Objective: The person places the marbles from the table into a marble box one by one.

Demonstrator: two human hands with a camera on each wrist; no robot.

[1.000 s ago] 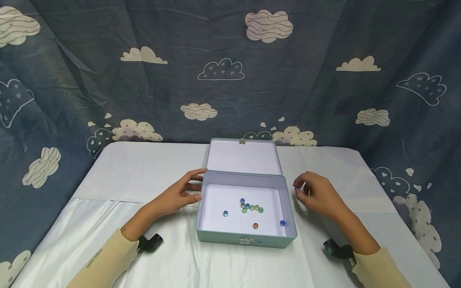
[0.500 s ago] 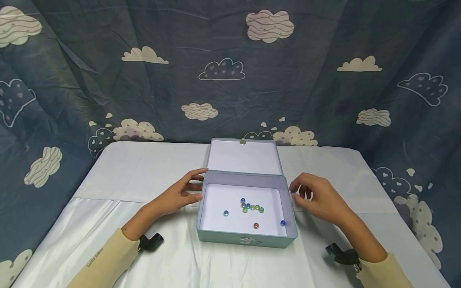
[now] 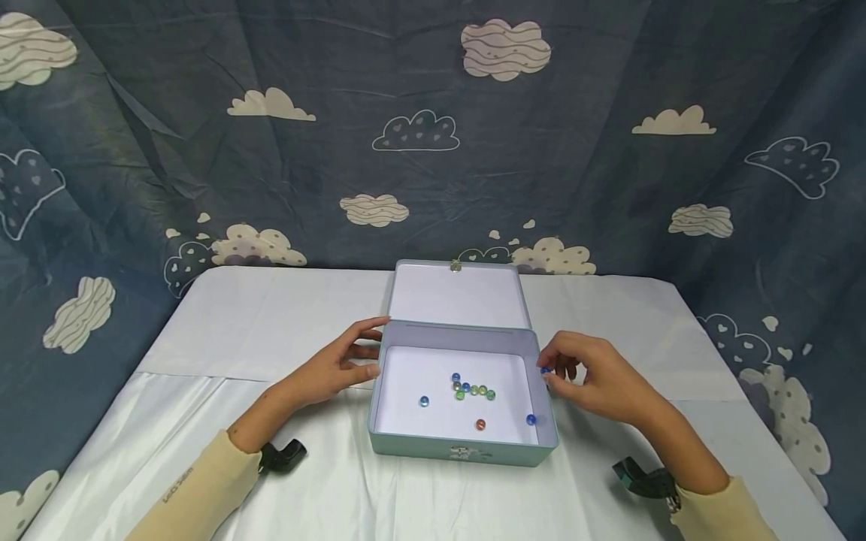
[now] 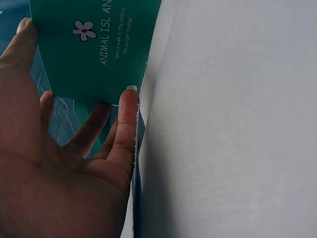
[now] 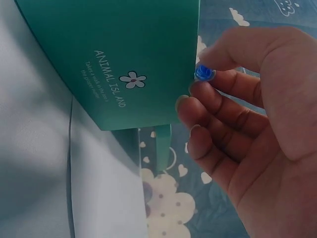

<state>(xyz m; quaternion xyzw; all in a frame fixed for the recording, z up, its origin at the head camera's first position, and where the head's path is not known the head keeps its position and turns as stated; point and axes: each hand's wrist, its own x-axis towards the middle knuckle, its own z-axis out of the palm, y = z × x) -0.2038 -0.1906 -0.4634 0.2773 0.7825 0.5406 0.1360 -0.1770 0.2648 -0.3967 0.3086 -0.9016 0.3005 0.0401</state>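
A blue marble [image 5: 205, 73] is pinched between the thumb and fingers of my right hand [image 3: 598, 376], right at the top of the box's right wall. The green metal box [image 3: 433, 445] stands with its lid [image 3: 456, 297] laid back behind it. My left hand [image 3: 334, 366] rests its fingertips and thumb against the box's left side, its fingers spread. Inside the box lie several glass marbles: a cluster of green and blue ones near the middle, a light blue marble [image 3: 424, 401] on the left, an orange marble [image 3: 480, 424] and a blue marble [image 3: 531, 420] towards the front right.
A white cloth [image 3: 325, 481] covers the table under the box. Behind and at both sides hangs a dark blue curtain [image 3: 304, 173] with cloud prints. A small clasp [image 3: 456, 266] sits at the lid's far edge.
My right hand has moved left with the blue marble, from beside the box to the edge of its right wall. My left hand and the marbles in the box have stayed put.
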